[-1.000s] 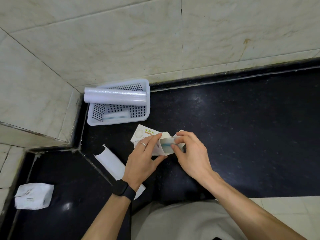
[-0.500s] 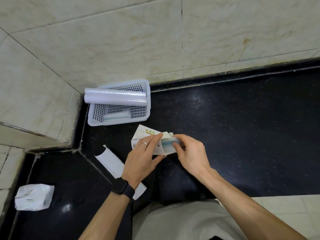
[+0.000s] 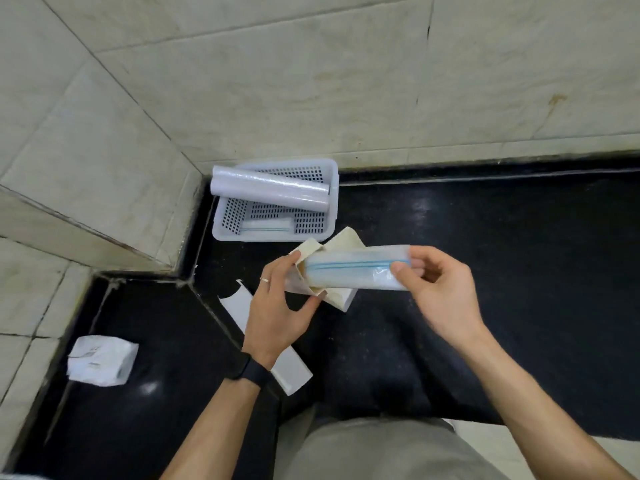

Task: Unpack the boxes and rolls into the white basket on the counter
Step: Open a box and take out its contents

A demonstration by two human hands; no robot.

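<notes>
Sliding out now: right hand point(image 3: 440, 289) has drawn the roll point(image 3: 356, 273) mostly clear while left hand point(image 3: 277, 306) grips the box point(image 3: 341, 297); basket point(image 3: 332, 202) next.

Bare forearms; black wristband point(image 3: 250, 371); thin ring point(image 3: 264, 279); grey-beige trousers point(image 3: 381, 452).

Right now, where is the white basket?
In the head view, the white basket sits on the black counter in the tiled corner, up and left of both hands, with a long roll lying across it.
</notes>
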